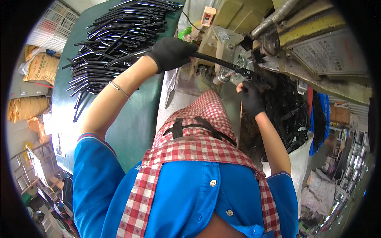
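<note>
My left hand (172, 54), in a black glove, is closed around a bent black tube (216, 60). The tube slants from the green tabletop to the machine, where its far end lies by a round metal part (224, 77). Just below that end is my right hand (253, 99), also black-gloved, with a bare thumb tip showing. Its fingers are curled in, and what they hold, if anything, is hidden. Many similar black tubes (119, 41) lie in a loose pile left of my left hand.
The green table (127, 123) carries the tube pile. A machine with a clear tray of small metal pieces (224, 35) stands ahead, beside a small switch box (208, 16). At right, a white sack (299, 158) holds black parts (285, 115), near a blue crate (320, 123).
</note>
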`<action>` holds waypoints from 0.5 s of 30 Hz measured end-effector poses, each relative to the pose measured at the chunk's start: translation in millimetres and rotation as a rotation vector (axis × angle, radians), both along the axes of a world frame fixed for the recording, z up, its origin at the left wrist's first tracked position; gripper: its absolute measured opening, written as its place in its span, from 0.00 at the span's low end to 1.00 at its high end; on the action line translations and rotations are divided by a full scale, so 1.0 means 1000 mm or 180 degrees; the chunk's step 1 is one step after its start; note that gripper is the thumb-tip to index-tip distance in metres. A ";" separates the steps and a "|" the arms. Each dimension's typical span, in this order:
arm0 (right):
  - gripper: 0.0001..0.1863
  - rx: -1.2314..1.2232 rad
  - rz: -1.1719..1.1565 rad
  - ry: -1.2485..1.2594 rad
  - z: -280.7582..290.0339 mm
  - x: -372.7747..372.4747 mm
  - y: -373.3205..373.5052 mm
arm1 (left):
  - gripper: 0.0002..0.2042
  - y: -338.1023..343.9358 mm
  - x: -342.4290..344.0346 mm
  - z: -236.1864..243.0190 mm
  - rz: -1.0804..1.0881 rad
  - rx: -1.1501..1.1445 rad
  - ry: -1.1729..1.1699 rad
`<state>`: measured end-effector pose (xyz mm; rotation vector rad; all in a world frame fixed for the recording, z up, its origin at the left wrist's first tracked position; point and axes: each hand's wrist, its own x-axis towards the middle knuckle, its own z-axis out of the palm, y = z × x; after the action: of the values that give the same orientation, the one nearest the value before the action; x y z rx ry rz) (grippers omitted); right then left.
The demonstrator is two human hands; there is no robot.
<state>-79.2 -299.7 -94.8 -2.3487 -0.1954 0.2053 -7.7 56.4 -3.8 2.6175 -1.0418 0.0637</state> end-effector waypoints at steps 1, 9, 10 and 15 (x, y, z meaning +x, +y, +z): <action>0.08 -0.0048 -0.0086 -0.0235 -0.030 0.019 -0.014 | 0.12 -0.001 -0.001 0.002 0.0042 0.0052 0.0003; 0.25 -0.2619 0.0112 0.0124 -0.061 0.115 0.006 | 0.18 -0.020 -0.003 0.002 0.0044 -0.0049 0.0081; 0.25 -0.2694 0.0137 0.0071 -0.074 0.120 0.002 | 0.19 -0.029 -0.005 0.008 0.0041 0.0047 0.0282; 0.23 -0.2841 0.0175 -0.0129 -0.106 0.128 -0.006 | 0.11 -0.047 -0.020 0.019 -0.0003 -0.0127 0.0290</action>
<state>48.7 -305.8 -201.1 -3.2372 -0.2156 0.3182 -27.7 8.9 15.6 2.5585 -1.0005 -0.0341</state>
